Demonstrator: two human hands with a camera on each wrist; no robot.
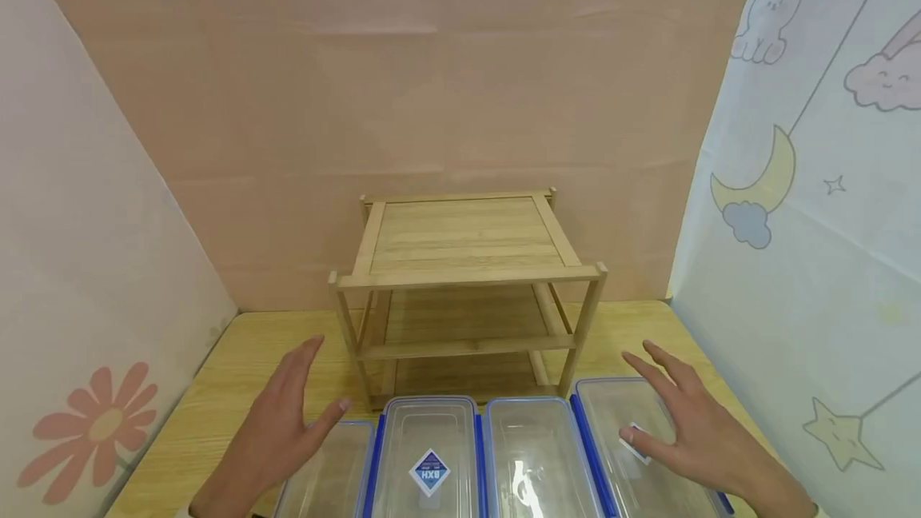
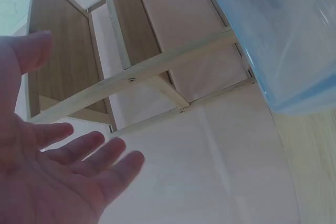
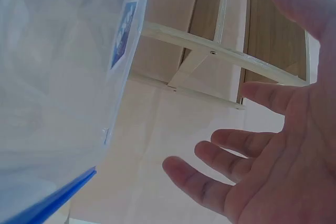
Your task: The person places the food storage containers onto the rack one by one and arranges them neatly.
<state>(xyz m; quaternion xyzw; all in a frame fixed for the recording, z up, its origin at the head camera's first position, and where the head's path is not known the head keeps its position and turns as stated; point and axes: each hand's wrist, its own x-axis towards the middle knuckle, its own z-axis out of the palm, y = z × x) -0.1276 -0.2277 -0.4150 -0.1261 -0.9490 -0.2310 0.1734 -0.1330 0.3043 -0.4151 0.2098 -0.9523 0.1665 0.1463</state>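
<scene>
My left hand hovers at the left, fingers extended and holding nothing, over the leftmost clear plastic container. On the right side my right hand is spread above the rightmost clear container, touching nothing that I can make out. Between the hands stand two more lidded containers: one with a blue-and-white diamond label, the other a plain container with glare on its lid. Behind the row is a wooden shelf rack with three levels. Both wrist views show straight, parted fingers beside a container.
The wooden table runs under everything. A tan backdrop rises behind the rack. White wall sheets with drawings flank both sides, with a flower on the left and a moon on the right.
</scene>
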